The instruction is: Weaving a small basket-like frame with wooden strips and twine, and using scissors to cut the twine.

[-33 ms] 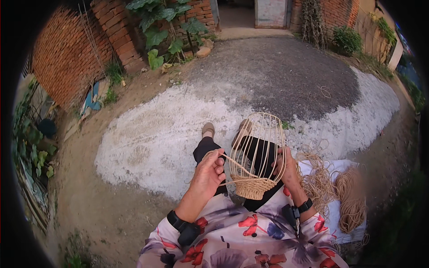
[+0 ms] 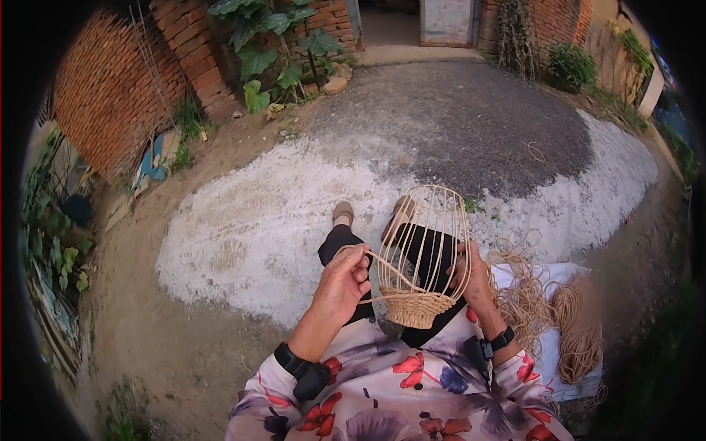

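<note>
A partly woven wicker basket [image 2: 416, 307] is above my lap, its tightly woven band nearest me and its bare upright ribs [image 2: 429, 253] running away to a hoop at the far end. My right hand [image 2: 476, 283] grips the basket's right side, fingers curled around the ribs and partly hidden by them. To the left of the basket, my left hand [image 2: 341, 289] pinches a pale weaving strand [image 2: 390, 269] between thumb and fingers. That strand stretches from the fingertips to the top of the woven band. Another length passes lower, between the band and my left hand.
Right of my legs, loose cane coils [image 2: 518, 290] and a tied bundle of cane [image 2: 575, 331] lie on a white sheet [image 2: 544, 353]. A thin loop of strand [image 2: 535, 151] rests on the dark gravel. Brick walls [image 2: 110, 95] and leafy plants [image 2: 265, 44] stand beyond.
</note>
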The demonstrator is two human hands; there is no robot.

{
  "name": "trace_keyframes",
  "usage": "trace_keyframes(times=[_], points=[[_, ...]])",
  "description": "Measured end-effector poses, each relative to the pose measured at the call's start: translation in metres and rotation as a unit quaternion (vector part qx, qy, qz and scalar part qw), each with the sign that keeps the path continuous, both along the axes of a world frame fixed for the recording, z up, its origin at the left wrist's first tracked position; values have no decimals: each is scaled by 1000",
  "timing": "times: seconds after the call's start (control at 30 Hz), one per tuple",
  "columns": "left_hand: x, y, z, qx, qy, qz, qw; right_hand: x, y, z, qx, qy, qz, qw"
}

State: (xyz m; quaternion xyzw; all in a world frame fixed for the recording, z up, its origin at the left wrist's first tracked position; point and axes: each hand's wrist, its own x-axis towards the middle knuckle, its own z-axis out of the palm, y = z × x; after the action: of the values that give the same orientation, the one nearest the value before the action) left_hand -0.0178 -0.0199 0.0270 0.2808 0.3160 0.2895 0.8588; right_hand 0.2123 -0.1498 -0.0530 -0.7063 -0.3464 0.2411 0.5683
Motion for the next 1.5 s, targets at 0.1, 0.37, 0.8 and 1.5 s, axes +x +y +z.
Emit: trace_keyframes(times=[0.1,0.37,0.8,1.5], points=[[11,10,9,67,26,-26,997,-5,6,5,14,171,-16,985],[37,4,32,603,320,-98,724,-11,8,8,-32,96,44,994],[53,-4,17,621,340,-115,697,-12,27,64,-108,-109,103,983],[-41,-21,-24,569,415,-56,708,-10,46,46,-181,-29,82,980]])
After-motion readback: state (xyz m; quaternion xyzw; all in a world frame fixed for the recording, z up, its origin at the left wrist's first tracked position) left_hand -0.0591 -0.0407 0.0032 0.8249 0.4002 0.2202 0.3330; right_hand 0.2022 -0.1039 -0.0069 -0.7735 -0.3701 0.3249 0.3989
